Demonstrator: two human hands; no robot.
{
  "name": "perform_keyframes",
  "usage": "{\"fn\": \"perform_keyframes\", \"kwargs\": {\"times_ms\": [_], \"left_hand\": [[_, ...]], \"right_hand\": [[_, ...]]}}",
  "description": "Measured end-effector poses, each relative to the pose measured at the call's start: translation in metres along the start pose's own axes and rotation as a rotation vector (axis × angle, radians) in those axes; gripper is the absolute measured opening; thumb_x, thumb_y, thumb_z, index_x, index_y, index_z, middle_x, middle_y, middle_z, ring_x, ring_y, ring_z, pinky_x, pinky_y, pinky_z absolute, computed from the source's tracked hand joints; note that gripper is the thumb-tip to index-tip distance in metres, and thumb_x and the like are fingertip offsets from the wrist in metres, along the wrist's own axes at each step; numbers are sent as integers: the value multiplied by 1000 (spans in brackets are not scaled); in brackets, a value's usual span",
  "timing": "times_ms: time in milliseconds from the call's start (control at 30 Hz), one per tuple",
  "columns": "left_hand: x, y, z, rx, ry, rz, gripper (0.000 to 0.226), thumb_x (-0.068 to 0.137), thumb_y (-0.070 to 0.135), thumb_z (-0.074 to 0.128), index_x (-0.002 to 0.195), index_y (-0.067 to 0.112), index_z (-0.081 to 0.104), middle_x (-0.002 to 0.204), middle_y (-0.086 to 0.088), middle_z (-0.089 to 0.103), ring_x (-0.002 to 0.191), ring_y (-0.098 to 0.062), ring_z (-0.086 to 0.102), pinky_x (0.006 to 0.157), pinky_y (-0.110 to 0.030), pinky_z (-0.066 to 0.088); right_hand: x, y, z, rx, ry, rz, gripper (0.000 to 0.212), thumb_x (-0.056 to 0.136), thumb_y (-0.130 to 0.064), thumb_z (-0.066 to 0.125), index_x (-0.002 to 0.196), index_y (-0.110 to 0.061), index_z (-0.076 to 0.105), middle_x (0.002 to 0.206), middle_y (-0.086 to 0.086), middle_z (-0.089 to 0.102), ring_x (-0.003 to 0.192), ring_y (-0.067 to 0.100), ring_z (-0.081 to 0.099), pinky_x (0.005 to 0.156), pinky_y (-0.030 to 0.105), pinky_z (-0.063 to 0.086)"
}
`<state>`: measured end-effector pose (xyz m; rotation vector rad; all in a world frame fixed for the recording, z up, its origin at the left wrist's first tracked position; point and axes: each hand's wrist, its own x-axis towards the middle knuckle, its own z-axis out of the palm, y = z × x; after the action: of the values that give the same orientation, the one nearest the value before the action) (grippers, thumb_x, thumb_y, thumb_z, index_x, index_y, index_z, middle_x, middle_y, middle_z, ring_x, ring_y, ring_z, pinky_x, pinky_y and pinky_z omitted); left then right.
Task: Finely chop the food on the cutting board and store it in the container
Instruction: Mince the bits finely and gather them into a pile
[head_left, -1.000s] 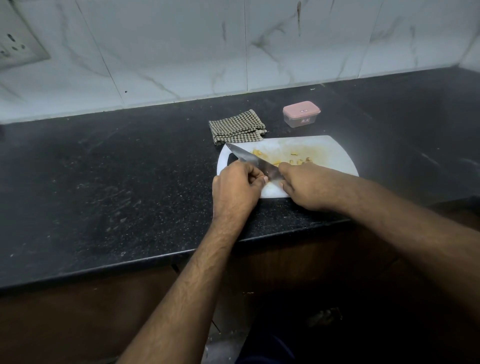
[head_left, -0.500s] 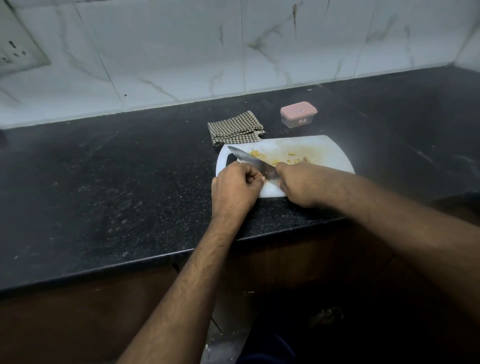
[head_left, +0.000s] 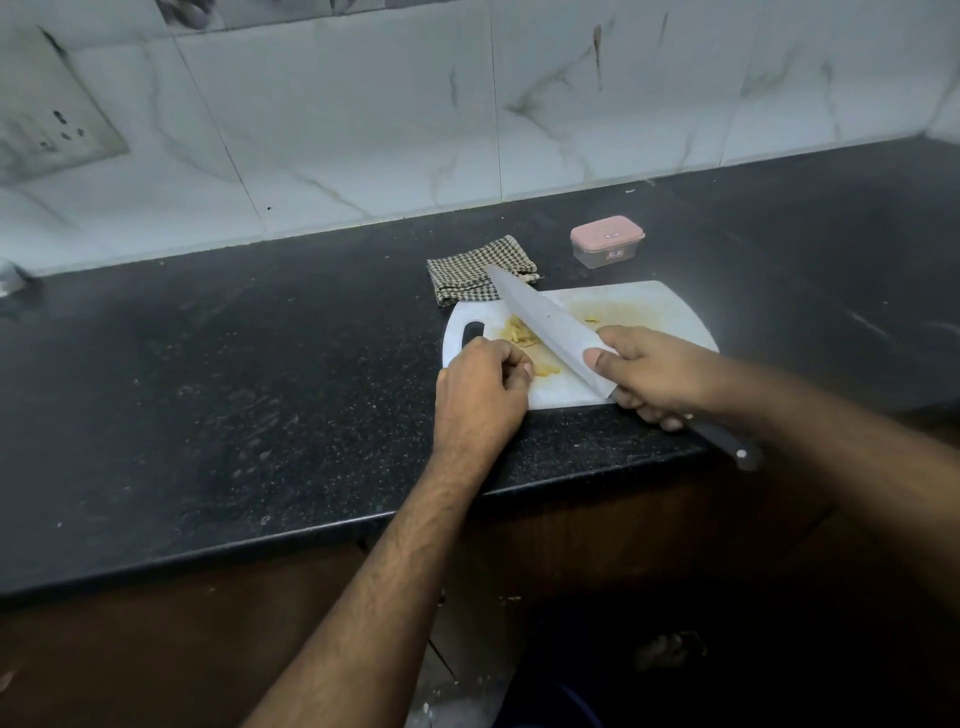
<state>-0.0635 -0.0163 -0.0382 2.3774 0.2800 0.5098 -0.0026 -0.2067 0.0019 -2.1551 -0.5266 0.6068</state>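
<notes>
A white cutting board lies near the front edge of the black counter. Yellow chopped food sits on its left half, with a few bits further right. My right hand grips a large knife at the base of the blade, thumb on the flat side; the blade is raised and points up-left over the food. My left hand rests on the board's left end with fingers curled, fingertips on a piece of food. A small container with a pink lid stands shut behind the board.
A folded checked cloth lies just behind the board's left corner, under the knife tip. The counter stretches wide to the left and right. A tiled wall with a socket plate rises behind. The counter's front edge runs right below my hands.
The knife has lifted off the board and its blade now points further up-left, tip over the cloth. My right hand drew back to the right; my left hand stays on the food.
</notes>
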Motion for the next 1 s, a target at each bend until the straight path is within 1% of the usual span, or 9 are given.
{"fn": "perform_keyframes", "kwargs": {"times_ms": [100, 167, 267, 367, 467, 567, 667, 833, 1000], "left_hand": [[1, -1, 0, -32, 3, 27, 7, 97, 27, 65, 100, 25, 72, 93, 10, 65, 77, -4, 58, 84, -40, 57], [2, -2, 2, -21, -4, 60, 16, 97, 28, 66, 112, 27, 73, 97, 11, 64, 77, -3, 57, 86, -36, 56], [4, -2, 4, 27, -44, 111, 27, 97, 34, 67, 123, 30, 73, 102, 11, 60, 88, -6, 61, 93, -39, 55], [6, -2, 6, 110, -106, 160, 27, 99, 37, 63, 125, 35, 73, 98, 13, 54, 95, -10, 59, 93, -42, 53], [8, -6, 7, 80, -94, 153, 24, 98, 35, 66, 120, 34, 76, 93, 13, 53, 91, -8, 58, 90, -39, 54], [7, -8, 8, 13, -61, 122, 15, 94, 33, 73, 108, 32, 79, 92, 14, 54, 85, -4, 57, 83, -34, 56], [7, -7, 8, 1, -45, 105, 5, 91, 32, 76, 95, 29, 76, 91, 14, 56, 80, -2, 57, 79, -34, 56], [10, -6, 9, 7, -87, 101, 8, 94, 32, 72, 92, 25, 70, 94, 12, 58, 84, -7, 58, 82, -41, 55], [33, 1, 3, -42, -72, 62, 13, 98, 32, 67, 85, 29, 64, 96, 12, 60, 86, -10, 57, 81, -44, 55]], "right_hand": [[6, 0, -4, 111, -39, -6, 18, 108, -38, 37, 101, -32, 52, 62, 0, 42, 40, 12, 30, 37, 20, 30], [13, -1, -5, 154, -36, -24, 21, 108, -36, 36, 96, -25, 50, 61, 1, 42, 38, 14, 30, 38, 21, 32], [20, 0, -8, 230, -2, -74, 21, 107, -31, 37, 99, -17, 50, 60, 3, 42, 37, 17, 32, 38, 23, 34], [20, 7, -10, 318, 44, -89, 22, 105, -28, 39, 91, -18, 51, 59, 4, 41, 38, 17, 33, 37, 23, 33], [19, 12, -8, 378, 69, -108, 23, 105, -30, 40, 87, -22, 53, 58, 4, 40, 38, 16, 31, 36, 23, 34], [20, 13, -8, 424, 84, -118, 26, 105, -30, 41, 84, -26, 55, 58, 3, 39, 37, 15, 29, 36, 22, 35], [20, 13, -8, 419, 77, -116, 24, 106, -31, 41, 88, -23, 55, 58, 3, 38, 38, 15, 29, 36, 23, 35], [21, 13, -9, 401, 62, -110, 23, 107, -32, 41, 94, -22, 58, 57, 1, 41, 38, 13, 31, 37, 23, 36], [19, 12, -8, 392, 95, -103, 25, 107, -34, 41, 87, -25, 53, 57, 0, 42, 39, 13, 32, 38, 24, 37]]}}
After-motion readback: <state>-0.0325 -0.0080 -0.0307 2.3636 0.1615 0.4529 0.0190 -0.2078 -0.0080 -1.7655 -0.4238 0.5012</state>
